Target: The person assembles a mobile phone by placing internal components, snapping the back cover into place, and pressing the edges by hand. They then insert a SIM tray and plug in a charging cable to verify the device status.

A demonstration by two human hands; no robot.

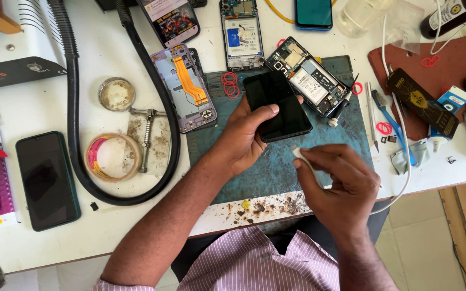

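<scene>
So the left hand (pixel 244 137) is curled around a black phone screen (pixel 277 106), thumb lying across the glass near its 9 o'clock edge and the fingers tucked under, so it's a proper grip, with the panel held tilted just above the green work mat (pixel 276 167). The forearm comes in from about 7 o'clock, bare up to a rolled striped sleeve (pixel 254 264). The right hand (pixel 341 188) sits at roughly 5 o'clock from the screen, fingers bunched and pinched shut on a small white bit (pixel 299 154), maybe a wipe or a pad, can't really tell what it is. That white bit is just off the lower corner of the screen, near but I can't say whether it touches. The right wrist is bent, with the back of the hand facing the camera and the forearm rising from 6 o'clock. Around all that, on the white worktop (pixel 109 226): an opened phone with its battery showing (pixel 309 80) at 1 o'clock from the screen, nearly touching it, a purple phone frame with an orange flex cable (pixel 187 86) at 10 o'clock, some red rubber bands (pixel 230 84) between the two, and a thick black hose (pixel 152 97) looping round at 9 o'clock. Further out at 8 o'clock there's a dark phone (pixel 47 180) lying flat, and a roll of tape (pixel 113 156) beside it.
</scene>
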